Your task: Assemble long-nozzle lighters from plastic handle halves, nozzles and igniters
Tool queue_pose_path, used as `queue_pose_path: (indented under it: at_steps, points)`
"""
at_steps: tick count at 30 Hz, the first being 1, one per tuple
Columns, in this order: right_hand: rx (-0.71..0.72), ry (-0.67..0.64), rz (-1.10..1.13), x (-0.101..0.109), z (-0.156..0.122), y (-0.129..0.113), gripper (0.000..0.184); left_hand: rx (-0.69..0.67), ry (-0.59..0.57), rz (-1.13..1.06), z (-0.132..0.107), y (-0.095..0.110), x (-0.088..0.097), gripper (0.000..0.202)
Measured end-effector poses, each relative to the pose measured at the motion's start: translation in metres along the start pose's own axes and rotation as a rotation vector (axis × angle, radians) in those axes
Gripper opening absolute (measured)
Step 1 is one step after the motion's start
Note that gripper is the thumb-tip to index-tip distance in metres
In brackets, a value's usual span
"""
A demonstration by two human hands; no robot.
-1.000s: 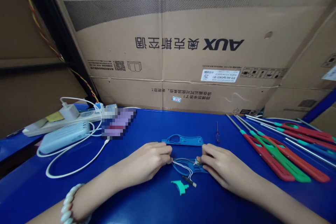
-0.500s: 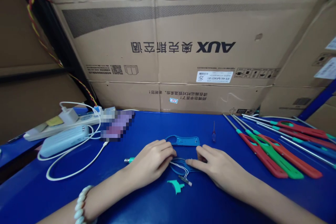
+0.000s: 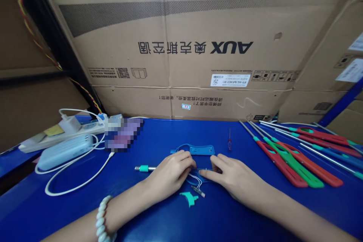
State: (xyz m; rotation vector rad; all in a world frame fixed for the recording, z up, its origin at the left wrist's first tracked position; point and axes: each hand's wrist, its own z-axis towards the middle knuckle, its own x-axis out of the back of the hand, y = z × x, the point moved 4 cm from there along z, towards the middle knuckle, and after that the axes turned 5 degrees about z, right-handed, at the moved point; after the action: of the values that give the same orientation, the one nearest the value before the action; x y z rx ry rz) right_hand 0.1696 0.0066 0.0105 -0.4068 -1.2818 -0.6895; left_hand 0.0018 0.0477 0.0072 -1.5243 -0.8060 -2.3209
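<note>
Fingers bent inward, my left hand (image 3: 177, 170) closes on the near half of a blue lighter handle (image 3: 209, 180), close to its white wires (image 3: 198, 180); the fingertips are partly hidden. A metal lighter tube with a green collar (image 3: 144, 168) sticks out left of that hand. At the other end of the same half, my right hand (image 3: 231, 174) grips with thumb and fingers. From the wires hangs a small dark part with a pale end (image 3: 197, 191). Nearer me lies a green trigger piece (image 3: 189, 199). The other blue handle half (image 3: 202, 150) lies beyond my hands, its inside facing up.
A small screwdriver (image 3: 229, 144) stands out behind my right hand. Several long lighters with red, green and blue handles (image 3: 300, 166) lie at right. At left are a power bank (image 3: 65, 152), a power strip (image 3: 85, 130), white cables and a blurred phone-like thing (image 3: 124, 134). Cardboard (image 3: 170, 64) backs the table.
My left hand has shifted slightly right along the handle half, baring more of the metal tube. My right hand stays nearly in place. The whole view has moved a little.
</note>
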Motion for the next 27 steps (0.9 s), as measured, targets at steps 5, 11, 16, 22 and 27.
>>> queue_pose_path:
  at_steps: [5,11,16,22,27]
  points:
    - [0.009,-0.009,-0.025,-0.003,0.001,0.000,0.034,-0.040,0.034,0.004,-0.003,-0.001,-0.002,0.021]
    - [0.015,0.017,-0.036,-0.002,0.000,0.001,0.035,-0.102,0.026,0.076,-0.003,0.000,-0.001,0.022]
    - [0.033,0.063,-0.052,-0.002,-0.001,0.001,0.036,-0.148,0.010,0.198,-0.003,0.004,-0.001,0.023]
    - [0.035,0.067,-0.048,-0.003,0.001,-0.001,0.034,-0.185,0.008,0.344,-0.004,0.007,-0.003,0.023]
    - [0.028,0.082,-0.073,0.000,0.001,-0.004,0.031,-0.202,-0.005,0.442,-0.005,0.011,-0.006,0.016]
